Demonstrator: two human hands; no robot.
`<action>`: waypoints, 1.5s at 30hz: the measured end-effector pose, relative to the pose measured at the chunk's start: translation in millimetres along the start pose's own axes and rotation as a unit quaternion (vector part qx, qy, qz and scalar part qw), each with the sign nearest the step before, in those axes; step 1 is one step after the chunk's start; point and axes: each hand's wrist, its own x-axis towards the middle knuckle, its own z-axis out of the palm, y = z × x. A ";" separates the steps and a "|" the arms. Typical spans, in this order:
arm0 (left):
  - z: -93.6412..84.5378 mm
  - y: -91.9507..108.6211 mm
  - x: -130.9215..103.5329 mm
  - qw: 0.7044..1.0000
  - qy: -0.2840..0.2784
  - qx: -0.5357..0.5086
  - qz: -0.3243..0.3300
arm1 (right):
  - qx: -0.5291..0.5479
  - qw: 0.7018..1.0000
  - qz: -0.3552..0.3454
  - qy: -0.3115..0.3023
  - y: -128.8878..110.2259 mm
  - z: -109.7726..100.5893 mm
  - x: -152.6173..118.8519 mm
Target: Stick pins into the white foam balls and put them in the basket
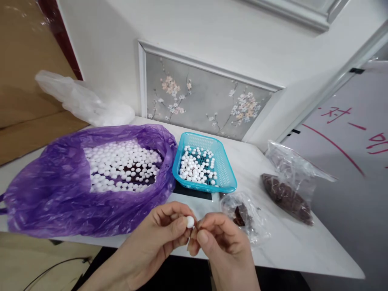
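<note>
My left hand pinches a small white ball between thumb and forefinger, just over the table's front edge. Close against it, the fingers of my right hand are pressed together near the ball; what they hold, if anything, is too small and hidden to name. Beyond my hands stands a blue plastic basket with many white balls inside. To its left, an open purple plastic bag holds many more white balls. Beside my right hand lies a small clear bag with dark brown pieces in it.
A larger clear bag of brown material lies at the right on the white table. A crumpled white plastic bag sits at the back left, near cardboard. A whiteboard with red writing stands at the right.
</note>
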 end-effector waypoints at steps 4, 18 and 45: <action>0.9 -1.5 1.7 1.000 -0.005 0.001 0.012 | -0.017 1.000 -0.010 0.009 1.3 0.1 -1.4; 3.1 4.6 -2.6 0.996 0.011 0.082 0.029 | -0.035 0.999 -0.010 -0.001 1.1 1.3 -3.3; 4.4 2.3 -3.3 0.993 -0.001 0.100 0.060 | -0.030 0.998 -0.017 -0.053 0.9 -5.2 -0.2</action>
